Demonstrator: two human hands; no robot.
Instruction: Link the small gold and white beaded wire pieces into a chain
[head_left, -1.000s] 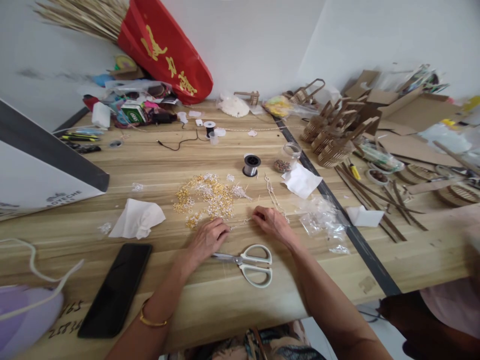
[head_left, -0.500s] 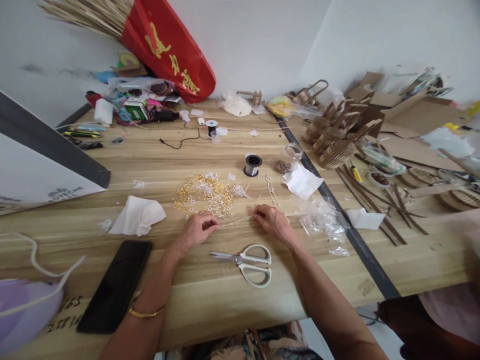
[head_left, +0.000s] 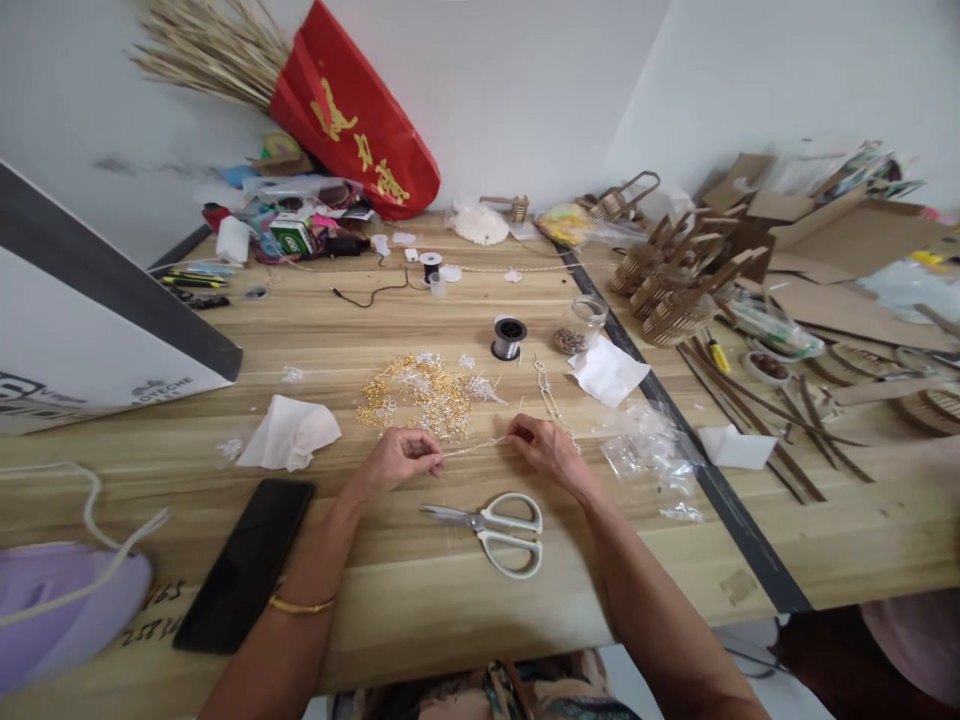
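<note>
A thin beaded strand (head_left: 474, 447) stretches low over the wooden table between my two hands. My left hand (head_left: 401, 458) pinches its left end, thumb and fingers pressed together. At the other end, my right hand (head_left: 541, 445) is closed on the strand with bent fingers. Just beyond them lies a loose heap of gold and clear beads (head_left: 427, 392). A second length of strand (head_left: 546, 388) runs up the table from behind my right hand. White-handled scissors (head_left: 491, 530) rest in front of my hands, blades pointing left.
A spool of wire (head_left: 508, 338) and a glass jar (head_left: 585, 322) stand behind the beads. Left are a crumpled tissue (head_left: 289, 435) and a black phone (head_left: 244, 565). Clear plastic bags (head_left: 652, 445), brown strips (head_left: 757, 430) and small woven baskets (head_left: 667, 290) lie to the right.
The view has shifted slightly, so the scene sits a little further right and lower. Both hands keep their hold on the strand, nearly unmoved.
</note>
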